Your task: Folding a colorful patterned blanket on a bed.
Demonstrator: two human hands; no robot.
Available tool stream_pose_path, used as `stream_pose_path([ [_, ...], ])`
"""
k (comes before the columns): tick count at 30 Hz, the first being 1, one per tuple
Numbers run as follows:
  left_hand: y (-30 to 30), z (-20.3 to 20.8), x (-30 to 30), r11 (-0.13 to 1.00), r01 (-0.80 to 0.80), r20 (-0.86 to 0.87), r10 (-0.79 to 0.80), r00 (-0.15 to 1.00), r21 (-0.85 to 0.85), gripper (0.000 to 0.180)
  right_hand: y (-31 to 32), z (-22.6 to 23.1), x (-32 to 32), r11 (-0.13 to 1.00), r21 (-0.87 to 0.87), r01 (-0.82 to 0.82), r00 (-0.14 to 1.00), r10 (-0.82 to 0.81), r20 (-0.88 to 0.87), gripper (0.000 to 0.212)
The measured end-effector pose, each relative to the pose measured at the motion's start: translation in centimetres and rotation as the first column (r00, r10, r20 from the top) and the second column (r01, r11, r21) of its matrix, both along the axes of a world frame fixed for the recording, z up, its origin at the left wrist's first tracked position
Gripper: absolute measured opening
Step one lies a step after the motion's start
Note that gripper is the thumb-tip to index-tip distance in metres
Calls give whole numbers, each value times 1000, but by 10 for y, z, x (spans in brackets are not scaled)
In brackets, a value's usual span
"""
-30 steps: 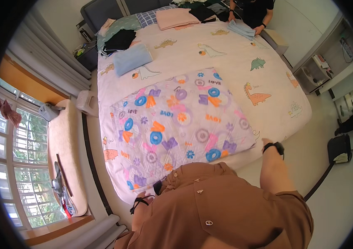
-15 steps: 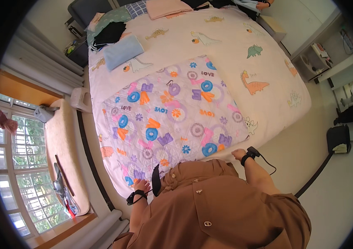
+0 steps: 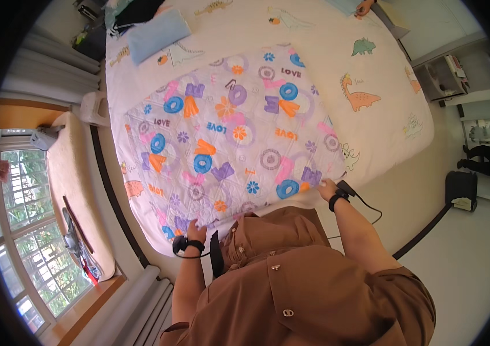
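A thin quilted mat [image 3: 222, 130], pale lilac with colourful letters, flowers and rings, lies spread slantwise over the near left part of the bed. My left hand [image 3: 196, 232] is at its near left edge, fingers closed on the border. At the near right corner, my right hand [image 3: 327, 189] pinches the mat's edge. Black bands with small devices and cables are on both wrists. Beneath the mat is a pale bedsheet [image 3: 325, 52] printed with dinosaurs.
A folded light blue cloth [image 3: 158, 36] and dark clothing [image 3: 135, 16] lie at the far left. Another person's hand [image 3: 365, 8] touches blue fabric at the far right. A window ledge [image 3: 83, 190] runs along the left; a black bin-like box [image 3: 460, 189] stands right.
Both my hands have moved forward onto the mat's near edge and closed on it. My view has shifted; the other person's hand now appears over the bed.
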State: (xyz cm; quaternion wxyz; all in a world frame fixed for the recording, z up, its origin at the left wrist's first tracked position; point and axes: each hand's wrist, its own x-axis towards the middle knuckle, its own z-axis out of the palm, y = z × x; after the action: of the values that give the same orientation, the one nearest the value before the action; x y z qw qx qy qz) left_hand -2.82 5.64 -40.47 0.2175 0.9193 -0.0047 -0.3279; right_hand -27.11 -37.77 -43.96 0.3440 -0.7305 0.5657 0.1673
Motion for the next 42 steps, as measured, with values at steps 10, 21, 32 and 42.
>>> stream_pose_path([
  [10, -130, -22, 12, 877, 474, 20, -477, 879, 80, 56, 106, 5, 143, 779, -14, -627, 753, 610, 247, 49],
  [21, 17, -74, 34, 935, 240, -161, -202, 966, 262, 95, 32, -7, 100, 863, 30, -504, 778, 468, -418, 75],
  [32, -3, -83, 138, 988, 77, 428, -127, 895, 133, 40, -42, -20, 161, 900, -168, -403, 904, 363, -225, 50],
  [42, -216, -69, 148, 793, 547, 243, -605, 759, 268, 75, 109, -54, 332, 468, -492, -734, 543, 840, -12, 63],
])
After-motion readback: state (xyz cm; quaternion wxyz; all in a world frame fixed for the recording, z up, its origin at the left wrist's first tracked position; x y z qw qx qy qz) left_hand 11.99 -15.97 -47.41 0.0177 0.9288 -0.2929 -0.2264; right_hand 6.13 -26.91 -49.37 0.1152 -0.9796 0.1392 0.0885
